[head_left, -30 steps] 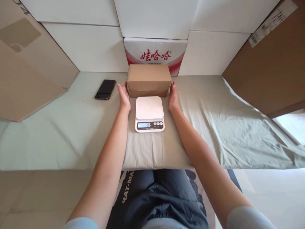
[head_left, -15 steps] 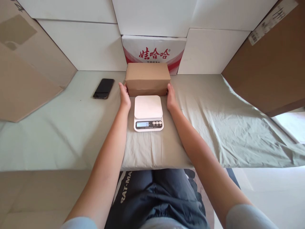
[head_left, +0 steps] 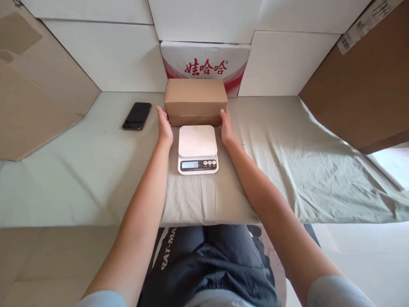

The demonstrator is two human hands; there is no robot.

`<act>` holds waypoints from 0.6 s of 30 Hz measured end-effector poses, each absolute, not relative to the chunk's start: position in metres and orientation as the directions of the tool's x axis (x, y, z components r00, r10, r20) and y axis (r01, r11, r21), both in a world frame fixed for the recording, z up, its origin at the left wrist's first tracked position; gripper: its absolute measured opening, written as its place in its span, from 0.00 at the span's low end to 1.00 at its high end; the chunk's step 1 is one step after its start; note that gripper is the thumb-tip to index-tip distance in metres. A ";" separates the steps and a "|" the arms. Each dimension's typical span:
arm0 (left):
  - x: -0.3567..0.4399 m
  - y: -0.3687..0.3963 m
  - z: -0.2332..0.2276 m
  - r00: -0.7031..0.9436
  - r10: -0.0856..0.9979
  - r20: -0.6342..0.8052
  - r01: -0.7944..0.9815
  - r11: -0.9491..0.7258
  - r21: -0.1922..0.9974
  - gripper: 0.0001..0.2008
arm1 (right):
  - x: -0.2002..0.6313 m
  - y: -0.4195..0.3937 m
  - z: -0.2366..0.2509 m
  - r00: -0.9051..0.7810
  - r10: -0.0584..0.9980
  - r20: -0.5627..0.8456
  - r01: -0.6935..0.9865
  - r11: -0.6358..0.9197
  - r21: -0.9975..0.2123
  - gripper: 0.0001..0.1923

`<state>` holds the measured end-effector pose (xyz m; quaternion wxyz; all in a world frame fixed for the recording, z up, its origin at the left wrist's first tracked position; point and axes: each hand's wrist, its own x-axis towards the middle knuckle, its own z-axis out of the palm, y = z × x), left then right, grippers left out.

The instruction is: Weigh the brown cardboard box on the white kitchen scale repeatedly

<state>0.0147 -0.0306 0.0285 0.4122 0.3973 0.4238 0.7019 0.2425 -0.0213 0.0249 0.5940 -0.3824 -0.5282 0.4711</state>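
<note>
A closed brown cardboard box (head_left: pixel 195 100) stands just behind a white digital kitchen scale (head_left: pixel 197 149) on the cloth-covered table. My left hand (head_left: pixel 164 126) presses flat against the box's left end. My right hand (head_left: pixel 226 126) presses against its right end. Both hands clasp the box between them, near its bottom edge. The scale's platform is bare and its display reads 0.
A black phone (head_left: pixel 137 115) lies on the table to the left. A white carton with red print (head_left: pixel 205 64) stands behind the box among stacked white boxes. Large brown cartons flank the left (head_left: pixel 32 85) and right (head_left: pixel 361 85). The grey-green cloth (head_left: pixel 303 170) is wrinkled on the right.
My hands have closed in from beside the box until they press on its two ends. The view has tilted slightly; the box stays behind the scale.
</note>
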 end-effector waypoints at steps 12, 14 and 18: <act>0.014 -0.122 0.093 -0.243 0.882 0.404 -0.134 -0.443 0.886 0.37 | 0.264 -0.096 0.108 -0.083 0.828 0.555 0.022 0.558 -0.829 0.41; 0.019 -0.149 0.091 -0.272 0.873 0.405 -0.120 -0.448 0.886 0.36 | 0.271 -0.126 0.108 -0.110 0.826 0.553 0.059 0.561 -0.826 0.39; 0.029 -0.176 0.070 -0.326 0.857 0.398 -0.108 -0.452 0.885 0.35 | 0.275 -0.165 0.089 -0.120 0.841 0.527 0.021 0.533 -0.846 0.35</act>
